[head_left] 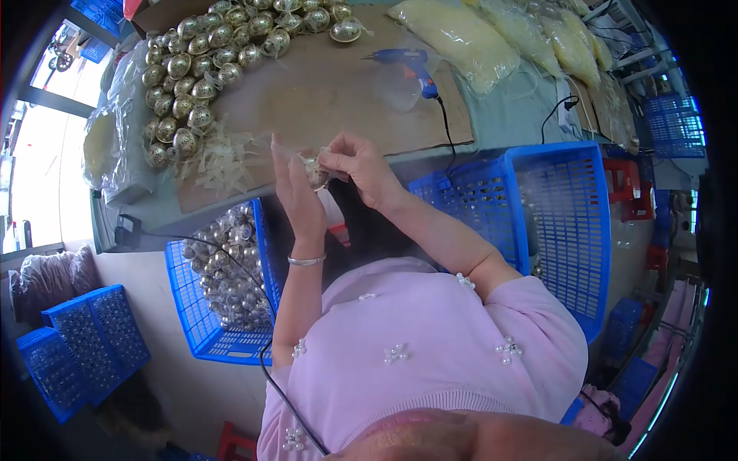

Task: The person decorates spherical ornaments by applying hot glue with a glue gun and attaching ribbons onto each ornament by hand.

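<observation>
Just off the table's near edge, my left hand (298,192) holds a gold patterned ball ornament (316,177) against its palm, with its fingers stretched upward. My right hand (360,167) meets it from the other side, thumb and forefinger pinched at the ornament's top on what looks like a pale translucent ribbon (323,152). The fingers partly cover both. Left of my hands lies a heap of loose translucent ribbon strips (219,161). Beyond it, many similar gold ornaments (204,65) are piled on the table.
A blue glue gun (411,65) with a black cord rests on the brown cardboard (323,84). Clear bags (461,42) of pale material lie at the back right. Blue crates stand on both sides of my lap; the left crate (196,326) holds wrapped ornaments.
</observation>
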